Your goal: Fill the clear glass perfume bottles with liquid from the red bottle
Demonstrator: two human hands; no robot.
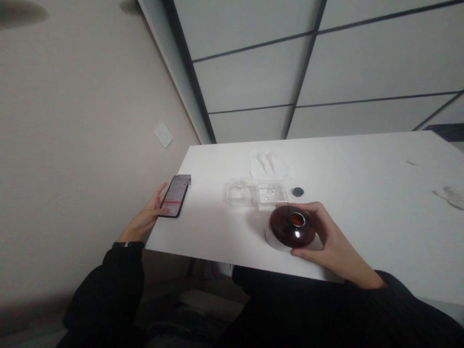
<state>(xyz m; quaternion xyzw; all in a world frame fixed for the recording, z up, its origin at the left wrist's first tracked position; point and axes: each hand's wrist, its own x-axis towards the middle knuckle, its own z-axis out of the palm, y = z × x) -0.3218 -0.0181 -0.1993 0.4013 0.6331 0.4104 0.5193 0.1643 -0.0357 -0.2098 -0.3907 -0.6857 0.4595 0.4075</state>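
My left hand [145,217] holds a smartphone [174,198] with its screen lit, at the table's left edge; the thumb lies over the lower screen. On the right, my right hand [324,239] is wrapped round a squat container [284,229] with a glossy dark reddish-brown top, a pale lower part and a round metal-rimmed hole. It is at the near edge of the white table, and I cannot tell whether its base touches the surface. Just beyond it sits an open clear plastic case [241,193]. A small dark round disc [297,192] lies right of the case.
A clear bag [268,164] with two pale pieces lies toward the back of the white table [217,237]. Crumpled pale material [453,195] rests at the right. The wall with a socket [163,136] borders the left, and panelled doors [253,87] stand behind.
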